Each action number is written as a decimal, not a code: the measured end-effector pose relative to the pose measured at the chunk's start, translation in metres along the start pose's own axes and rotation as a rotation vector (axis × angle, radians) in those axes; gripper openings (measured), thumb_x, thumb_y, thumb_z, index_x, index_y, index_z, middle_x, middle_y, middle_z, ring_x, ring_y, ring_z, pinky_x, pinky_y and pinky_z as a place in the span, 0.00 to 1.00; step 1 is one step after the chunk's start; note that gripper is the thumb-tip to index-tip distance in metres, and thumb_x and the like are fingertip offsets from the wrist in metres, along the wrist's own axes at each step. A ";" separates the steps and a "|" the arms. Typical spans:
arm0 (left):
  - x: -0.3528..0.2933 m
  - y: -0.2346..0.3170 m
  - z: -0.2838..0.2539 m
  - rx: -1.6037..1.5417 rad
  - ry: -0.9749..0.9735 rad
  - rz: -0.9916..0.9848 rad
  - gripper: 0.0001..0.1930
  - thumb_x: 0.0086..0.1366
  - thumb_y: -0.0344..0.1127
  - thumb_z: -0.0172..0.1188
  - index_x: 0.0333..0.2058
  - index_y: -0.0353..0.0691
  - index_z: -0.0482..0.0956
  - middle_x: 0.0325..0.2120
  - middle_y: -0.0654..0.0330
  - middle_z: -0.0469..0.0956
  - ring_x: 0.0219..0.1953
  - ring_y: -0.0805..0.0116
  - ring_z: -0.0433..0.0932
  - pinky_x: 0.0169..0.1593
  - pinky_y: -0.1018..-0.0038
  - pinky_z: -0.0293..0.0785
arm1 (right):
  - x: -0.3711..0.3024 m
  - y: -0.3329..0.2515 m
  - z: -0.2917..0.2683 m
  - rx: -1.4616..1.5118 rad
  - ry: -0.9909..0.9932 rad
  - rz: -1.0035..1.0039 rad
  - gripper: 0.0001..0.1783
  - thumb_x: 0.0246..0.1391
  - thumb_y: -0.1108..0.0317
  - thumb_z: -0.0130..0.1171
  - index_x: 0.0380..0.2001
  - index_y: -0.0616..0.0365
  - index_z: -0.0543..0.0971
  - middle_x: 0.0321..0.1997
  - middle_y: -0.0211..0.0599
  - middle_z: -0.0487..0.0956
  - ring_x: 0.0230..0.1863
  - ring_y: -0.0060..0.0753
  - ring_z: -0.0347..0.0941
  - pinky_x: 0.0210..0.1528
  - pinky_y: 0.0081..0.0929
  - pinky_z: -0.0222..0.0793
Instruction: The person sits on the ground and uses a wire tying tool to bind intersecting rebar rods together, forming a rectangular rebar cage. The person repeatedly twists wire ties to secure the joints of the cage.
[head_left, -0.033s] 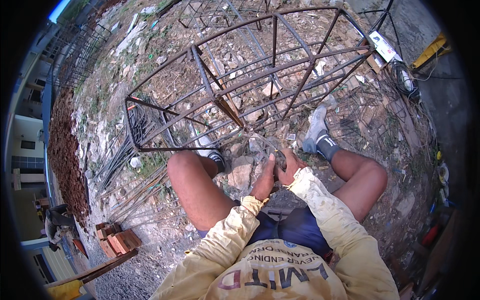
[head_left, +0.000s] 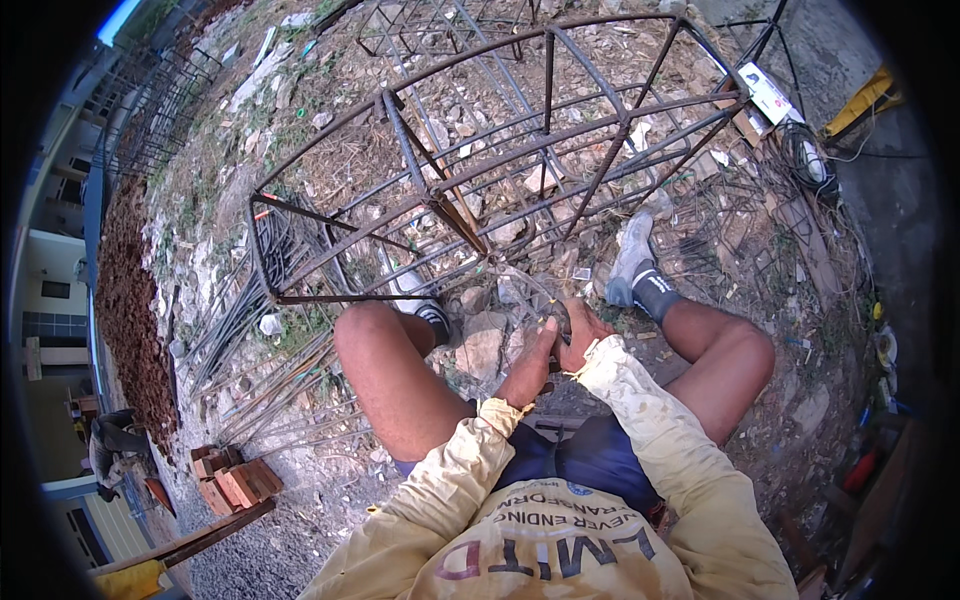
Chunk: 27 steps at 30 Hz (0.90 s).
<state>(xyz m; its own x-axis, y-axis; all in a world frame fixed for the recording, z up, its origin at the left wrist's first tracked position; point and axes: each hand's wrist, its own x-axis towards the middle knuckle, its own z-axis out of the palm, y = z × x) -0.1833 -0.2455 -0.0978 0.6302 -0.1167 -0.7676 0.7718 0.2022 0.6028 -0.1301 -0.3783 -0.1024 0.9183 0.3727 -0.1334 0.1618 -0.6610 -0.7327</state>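
Note:
My two hands meet low between my knees, in front of the steel rebar cage (head_left: 440, 192). My right hand (head_left: 586, 338) is closed round a small dark tool (head_left: 558, 314), whose kind I cannot make out. Against it presses my left hand (head_left: 530, 372), thumb up and fingers curled; what it holds, if anything, is hidden. Thin wire strands (head_left: 520, 280) seem to run from near the cage's lower bar toward the hands.
Rubble and a flat stone (head_left: 481, 345) lie between my feet. Loose rods (head_left: 290, 385) spread to the left, near stacked bricks (head_left: 236, 480). A white box (head_left: 766, 92) and coiled cable (head_left: 808, 160) sit at the far right. Another person (head_left: 115, 445) bends down at far left.
My left hand and its thumb have shifted very slightly beside the right hand. The cage and my legs look the same.

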 end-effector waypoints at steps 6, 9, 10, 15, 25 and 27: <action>-0.058 0.034 -0.038 0.206 0.368 0.411 0.25 0.67 0.56 0.55 0.37 0.34 0.80 0.32 0.60 0.80 0.32 0.75 0.74 0.38 0.77 0.69 | 0.008 -0.006 -0.021 0.081 -0.242 0.117 0.34 0.52 0.50 0.62 0.57 0.58 0.66 0.48 0.57 0.76 0.46 0.63 0.75 0.48 0.52 0.70; -0.030 0.044 -0.057 0.169 0.555 0.599 0.25 0.68 0.53 0.54 0.45 0.31 0.76 0.40 0.57 0.79 0.40 0.73 0.75 0.44 0.78 0.69 | 0.007 0.009 -0.011 -0.205 -0.017 -0.026 0.38 0.49 0.49 0.65 0.58 0.59 0.67 0.45 0.54 0.75 0.44 0.59 0.74 0.45 0.45 0.71; -0.020 0.045 -0.060 0.148 0.538 0.600 0.27 0.68 0.53 0.54 0.47 0.30 0.74 0.42 0.55 0.79 0.42 0.70 0.76 0.45 0.77 0.69 | 0.009 0.004 -0.011 -0.338 0.104 -0.129 0.38 0.49 0.49 0.65 0.58 0.59 0.67 0.47 0.55 0.74 0.46 0.59 0.74 0.46 0.45 0.70; -0.014 0.024 -0.016 -0.123 0.066 0.223 0.32 0.70 0.60 0.44 0.55 0.35 0.68 0.45 0.51 0.77 0.43 0.62 0.78 0.50 0.66 0.71 | 0.010 0.001 -0.015 -0.338 0.037 -0.079 0.32 0.57 0.54 0.58 0.58 0.64 0.67 0.50 0.55 0.73 0.50 0.58 0.72 0.49 0.45 0.70; -0.014 0.023 -0.024 -0.254 0.217 0.192 0.39 0.65 0.65 0.50 0.60 0.36 0.63 0.54 0.52 0.69 0.52 0.61 0.71 0.54 0.60 0.67 | 0.025 0.020 -0.009 1.040 -0.826 0.720 0.37 0.59 0.28 0.35 0.26 0.51 0.73 0.12 0.26 0.67 0.09 0.23 0.59 0.13 0.25 0.57; 0.019 0.018 -0.039 -0.322 0.257 0.226 0.39 0.63 0.64 0.54 0.60 0.37 0.62 0.57 0.52 0.66 0.54 0.60 0.69 0.53 0.58 0.66 | 0.024 0.012 -0.002 1.348 -0.982 0.863 0.39 0.56 0.25 0.35 0.23 0.51 0.73 0.09 0.26 0.64 0.09 0.25 0.62 0.13 0.27 0.60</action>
<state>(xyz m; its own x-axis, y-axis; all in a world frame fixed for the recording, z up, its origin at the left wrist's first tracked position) -0.1606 -0.2059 -0.1102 0.7065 0.2013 -0.6785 0.5267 0.4908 0.6940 -0.1052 -0.3786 -0.1124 -0.0049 0.7755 -0.6314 -0.9766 -0.1395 -0.1637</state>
